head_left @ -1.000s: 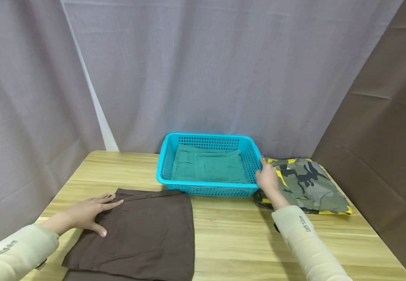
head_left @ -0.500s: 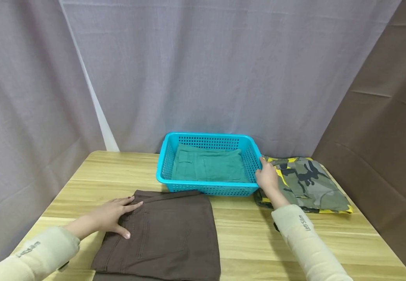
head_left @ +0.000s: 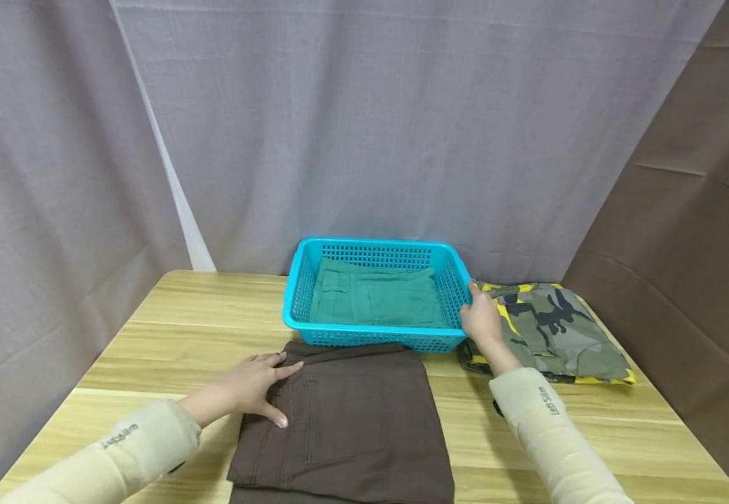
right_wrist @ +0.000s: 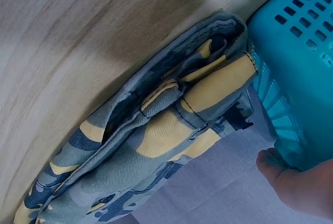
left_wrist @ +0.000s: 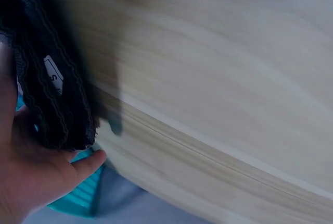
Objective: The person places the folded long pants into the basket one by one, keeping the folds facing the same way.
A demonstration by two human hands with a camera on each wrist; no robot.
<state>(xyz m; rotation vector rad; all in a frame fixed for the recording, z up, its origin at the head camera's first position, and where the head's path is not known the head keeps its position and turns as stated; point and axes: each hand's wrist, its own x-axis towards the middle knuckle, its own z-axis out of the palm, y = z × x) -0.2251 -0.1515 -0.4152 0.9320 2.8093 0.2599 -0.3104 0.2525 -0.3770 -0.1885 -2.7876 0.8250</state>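
In the head view a folded pair of brown trousers (head_left: 364,427) lies flat on the table, its upper edge right at the front of the blue plastic basket (head_left: 377,336). My left hand (head_left: 253,383) rests on the trousers' left side, fingers straight and spread. The left wrist view shows that hand (left_wrist: 39,174) along the layered dark edge, where a white size label (left_wrist: 53,75) is visible. My right hand (head_left: 482,318) grips the basket's right rim, its thumb over the edge. Inside the basket lies a folded green garment (head_left: 377,294).
Camouflage trousers (head_left: 559,329) with yellow patches lie folded right of the basket, beside my right hand. The wooden table (head_left: 194,308) backs onto a grey curtain (head_left: 389,140); a brown curtain (head_left: 685,245) hangs along the right side.
My left hand has slid the brown trousers rightward across the table, to in front of the basket. My right hand and the basket have stayed in place.
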